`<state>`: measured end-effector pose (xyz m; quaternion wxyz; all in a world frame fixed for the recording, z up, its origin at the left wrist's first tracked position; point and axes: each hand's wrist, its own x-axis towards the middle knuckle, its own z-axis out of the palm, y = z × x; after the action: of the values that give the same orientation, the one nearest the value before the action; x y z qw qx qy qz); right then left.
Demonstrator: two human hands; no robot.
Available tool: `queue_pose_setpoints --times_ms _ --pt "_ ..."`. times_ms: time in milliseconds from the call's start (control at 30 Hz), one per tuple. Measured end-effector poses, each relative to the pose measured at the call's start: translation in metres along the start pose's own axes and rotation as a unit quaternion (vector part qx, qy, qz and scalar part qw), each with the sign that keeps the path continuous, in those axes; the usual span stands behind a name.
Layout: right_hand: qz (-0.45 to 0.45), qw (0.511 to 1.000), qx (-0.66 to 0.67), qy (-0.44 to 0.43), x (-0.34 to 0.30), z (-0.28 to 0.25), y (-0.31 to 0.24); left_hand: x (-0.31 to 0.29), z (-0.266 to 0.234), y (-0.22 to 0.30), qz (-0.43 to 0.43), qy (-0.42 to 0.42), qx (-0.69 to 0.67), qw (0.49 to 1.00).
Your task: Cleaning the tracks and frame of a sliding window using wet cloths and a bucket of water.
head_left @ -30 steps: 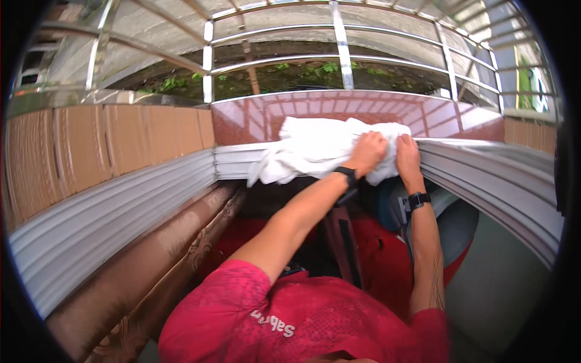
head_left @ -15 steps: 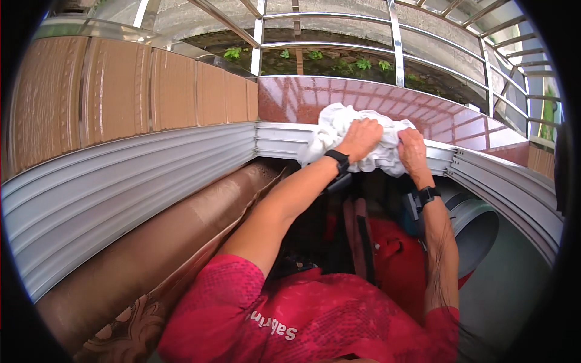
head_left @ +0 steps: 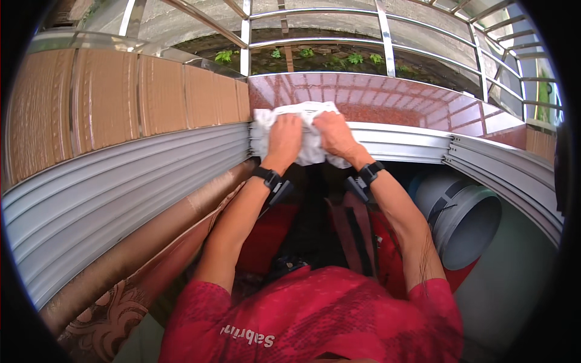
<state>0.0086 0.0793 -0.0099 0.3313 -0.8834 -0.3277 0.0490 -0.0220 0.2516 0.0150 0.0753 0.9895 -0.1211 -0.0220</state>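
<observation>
Both of my hands press a bunched white cloth [head_left: 310, 130] against the grey metal window frame [head_left: 399, 142] at its corner, below a polished red stone sill [head_left: 375, 97]. My left hand [head_left: 283, 138] grips the cloth's left part, my right hand [head_left: 336, 137] its right part, fingers curled into the fabric. Each wrist carries a black band. My red shirt fills the lower edge.
A steel railing [head_left: 381, 36] stands beyond the sill, with plants behind it. Grey frame rails [head_left: 121, 193] run along the left under brown tiles [head_left: 121, 103]. A brown patterned curtain [head_left: 139, 266] hangs lower left. A grey bucket [head_left: 466, 218] sits at the right.
My hands have bunched the cloth smaller and slid it left into the frame's corner. The view has turned left and come closer.
</observation>
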Motion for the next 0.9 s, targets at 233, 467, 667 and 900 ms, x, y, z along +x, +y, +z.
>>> queue_pose_setpoints --times_ms 233,467,667,900 --pt "-0.037 0.996 0.076 -0.004 0.052 0.065 -0.049 -0.024 -0.014 -0.033 -0.202 0.005 -0.067 0.977" --pt "0.038 0.999 0.013 -0.010 0.011 0.006 -0.019 -0.023 0.000 -0.012 -0.146 0.053 0.007 0.988" --pt "0.051 0.995 -0.085 0.033 -0.055 -0.054 0.043 0.005 0.017 0.081 -0.054 0.107 -0.127 0.985" --pt "0.110 0.981 -0.138 0.075 -0.135 -0.129 0.109 0.078 0.027 0.168 0.093 -0.026 -0.145 0.985"
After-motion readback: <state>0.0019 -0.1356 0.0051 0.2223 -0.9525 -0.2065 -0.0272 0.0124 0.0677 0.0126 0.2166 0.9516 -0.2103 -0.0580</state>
